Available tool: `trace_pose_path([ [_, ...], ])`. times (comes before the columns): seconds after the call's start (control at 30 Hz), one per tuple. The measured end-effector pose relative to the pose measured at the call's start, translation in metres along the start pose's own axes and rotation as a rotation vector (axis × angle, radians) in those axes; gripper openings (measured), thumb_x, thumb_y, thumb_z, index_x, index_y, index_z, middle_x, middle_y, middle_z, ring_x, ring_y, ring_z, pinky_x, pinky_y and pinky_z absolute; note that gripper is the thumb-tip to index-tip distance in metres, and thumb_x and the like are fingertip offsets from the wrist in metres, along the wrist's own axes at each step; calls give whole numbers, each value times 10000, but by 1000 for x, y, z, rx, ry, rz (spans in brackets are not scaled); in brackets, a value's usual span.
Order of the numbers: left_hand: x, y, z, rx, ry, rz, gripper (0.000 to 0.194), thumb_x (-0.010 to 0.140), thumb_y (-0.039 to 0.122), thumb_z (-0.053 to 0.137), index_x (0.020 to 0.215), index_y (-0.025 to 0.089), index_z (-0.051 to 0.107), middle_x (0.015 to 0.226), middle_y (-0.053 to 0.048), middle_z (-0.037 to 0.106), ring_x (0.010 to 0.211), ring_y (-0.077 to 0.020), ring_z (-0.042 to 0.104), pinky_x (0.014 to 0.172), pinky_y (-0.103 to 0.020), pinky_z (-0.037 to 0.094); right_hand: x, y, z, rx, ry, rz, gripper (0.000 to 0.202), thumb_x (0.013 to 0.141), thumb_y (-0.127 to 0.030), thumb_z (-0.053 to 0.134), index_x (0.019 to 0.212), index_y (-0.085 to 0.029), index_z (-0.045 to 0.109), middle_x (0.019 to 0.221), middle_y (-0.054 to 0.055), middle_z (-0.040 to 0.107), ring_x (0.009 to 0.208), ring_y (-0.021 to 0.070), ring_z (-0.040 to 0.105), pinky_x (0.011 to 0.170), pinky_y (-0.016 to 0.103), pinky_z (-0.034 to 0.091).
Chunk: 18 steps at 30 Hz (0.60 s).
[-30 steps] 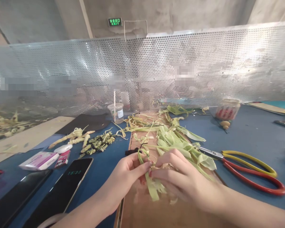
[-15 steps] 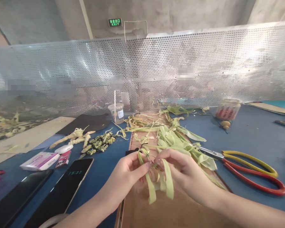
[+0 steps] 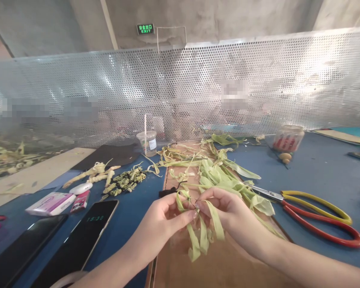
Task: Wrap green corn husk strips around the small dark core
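Note:
Thumb and fingers of my left hand (image 3: 171,218) pinch pale green corn husk strips (image 3: 203,236) above the wooden board (image 3: 228,268). My right hand (image 3: 220,206) closes on the same strips from the other side, and the fingertips of both hands nearly meet. Several strip ends hang down below the fingers. What the fingertips press between them is too small to make out. Just behind my hands lies a pile of loose corn husks (image 3: 219,176). Scissors (image 3: 312,212) with one yellow and one red handle rest to the right, their blades against the husks.
Two phones (image 3: 78,240) lie at left beside a small white and purple box (image 3: 50,203). Beyond them are a heap of small braided green pieces (image 3: 126,180) and a plastic cup (image 3: 147,142) with a straw. A jar (image 3: 288,138) stands back right, before a perforated metal screen (image 3: 198,88).
The hanging strip ends have shifted slightly to the right and spread apart, with another strip showing in the middle. Both hands keep their pinch in almost the same place.

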State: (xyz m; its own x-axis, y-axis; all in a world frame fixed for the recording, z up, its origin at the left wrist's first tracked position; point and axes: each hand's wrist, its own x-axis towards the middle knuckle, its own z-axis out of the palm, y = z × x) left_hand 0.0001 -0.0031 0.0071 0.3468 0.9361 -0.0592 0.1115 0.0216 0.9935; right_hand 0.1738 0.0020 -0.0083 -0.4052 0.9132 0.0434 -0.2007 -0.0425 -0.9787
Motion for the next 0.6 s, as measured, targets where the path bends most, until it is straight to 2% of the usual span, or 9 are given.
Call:
trace_pose_path([
  [0.13,0,-2,1,-15,-44,-17,160,765,318,629,845,181,608,848,-26,673,842,-191,622,763,-290,463,0,4,0,5,-32,4,285,748,-415,647,800,-155,543,641,-14,601,525,75,513,508,192,411],
  [0.27,0,-2,0,6,14,21,144,780,325,613,809,184,621,808,-6,673,777,-158,616,701,-242,447,0,5,0,-7,-40,8,300,767,-448,613,815,-164,531,639,-15,595,533,85,526,511,199,424],
  [0.37,0,0,1,6,41,5,147,769,328,623,753,182,619,750,11,661,733,-144,602,682,-232,432,0,5,-1,-101,-12,-36,255,794,-417,595,806,-170,536,681,-16,580,579,84,515,549,201,431],
  [0.43,-1,3,2,-14,50,-15,152,754,323,636,718,177,608,712,17,645,716,-144,592,675,-236,429,-1,4,-2,-204,41,-106,226,807,-398,585,791,-176,551,788,4,573,667,99,531,608,219,450],
  [0.57,-3,8,4,-50,58,-19,157,746,323,642,719,174,603,664,20,613,669,-137,575,654,-239,431,-3,-1,-3,-334,82,-224,220,811,-379,578,722,-178,580,1117,49,512,1007,180,523,813,294,457],
  [0.6,-3,8,4,-48,10,-48,149,751,319,639,738,174,604,672,19,613,684,-140,578,671,-243,433,-3,-3,-3,-346,71,-219,225,814,-378,571,711,-178,582,1151,51,504,1046,194,511,834,309,451],
])
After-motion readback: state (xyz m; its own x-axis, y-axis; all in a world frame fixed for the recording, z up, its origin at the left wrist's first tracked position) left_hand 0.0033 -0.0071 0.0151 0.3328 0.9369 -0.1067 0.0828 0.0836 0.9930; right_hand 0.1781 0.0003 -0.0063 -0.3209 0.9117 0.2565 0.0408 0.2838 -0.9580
